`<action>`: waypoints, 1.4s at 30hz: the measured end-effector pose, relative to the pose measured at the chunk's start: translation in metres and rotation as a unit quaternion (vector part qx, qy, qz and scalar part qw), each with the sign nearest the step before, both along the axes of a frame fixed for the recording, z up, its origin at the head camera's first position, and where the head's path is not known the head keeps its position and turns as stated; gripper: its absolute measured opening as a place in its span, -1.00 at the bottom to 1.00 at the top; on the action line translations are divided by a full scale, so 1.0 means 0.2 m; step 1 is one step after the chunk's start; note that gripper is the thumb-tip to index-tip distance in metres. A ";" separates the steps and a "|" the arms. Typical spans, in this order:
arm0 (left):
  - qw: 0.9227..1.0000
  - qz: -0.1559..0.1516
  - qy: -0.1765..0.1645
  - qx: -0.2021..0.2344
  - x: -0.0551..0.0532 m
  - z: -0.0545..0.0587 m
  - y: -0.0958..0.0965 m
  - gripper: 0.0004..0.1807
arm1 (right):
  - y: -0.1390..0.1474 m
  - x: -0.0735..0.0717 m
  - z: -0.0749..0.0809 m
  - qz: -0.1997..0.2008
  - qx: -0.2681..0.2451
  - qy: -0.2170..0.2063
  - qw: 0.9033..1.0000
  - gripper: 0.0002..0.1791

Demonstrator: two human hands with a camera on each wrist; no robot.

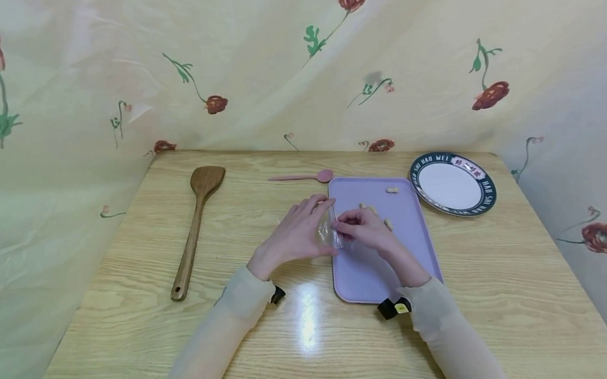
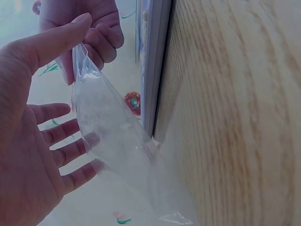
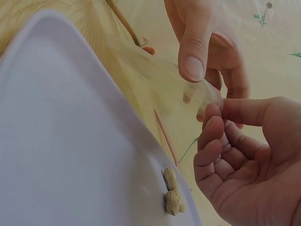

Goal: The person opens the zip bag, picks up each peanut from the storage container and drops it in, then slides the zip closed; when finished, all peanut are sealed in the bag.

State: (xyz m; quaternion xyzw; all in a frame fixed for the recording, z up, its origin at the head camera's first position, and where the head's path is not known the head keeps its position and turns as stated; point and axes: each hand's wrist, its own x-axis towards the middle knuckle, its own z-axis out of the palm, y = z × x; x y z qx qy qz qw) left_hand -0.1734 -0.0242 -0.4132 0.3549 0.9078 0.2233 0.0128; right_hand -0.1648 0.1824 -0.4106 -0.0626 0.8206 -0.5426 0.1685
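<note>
A clear plastic bag (image 1: pixel 324 230) hangs between the two hands, over the left edge of a lilac tray (image 1: pixel 382 276). My right hand (image 1: pixel 364 227) pinches the bag's upper edge between thumb and curled fingers, as the right wrist view shows. Around the bag, my left hand (image 1: pixel 300 230) spreads its fingers wide. In the left wrist view its thumb reaches to the top edge of the bag (image 2: pixel 115 129), while the straight fingers lie along the bag's side. Several unshelled peanuts (image 1: pixel 392 190) lie on the tray, some partly hidden by the right hand.
A wooden spatula (image 1: pixel 199 212) lies on the table (image 1: pixel 137 323) at the left. Behind the tray's left corner is a pink spoon (image 1: pixel 325 176). A white plate with a dark patterned rim (image 1: pixel 488 194) stands at the back right. Flowered cloth (image 1: pixel 259 63) hangs behind the table.
</note>
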 end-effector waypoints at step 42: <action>0.892 0.108 -0.326 0.295 0.00 0.03 0.00 -0.72 | -0.06 0.02 -0.05 0.006 -0.032 0.026 0.999 -0.79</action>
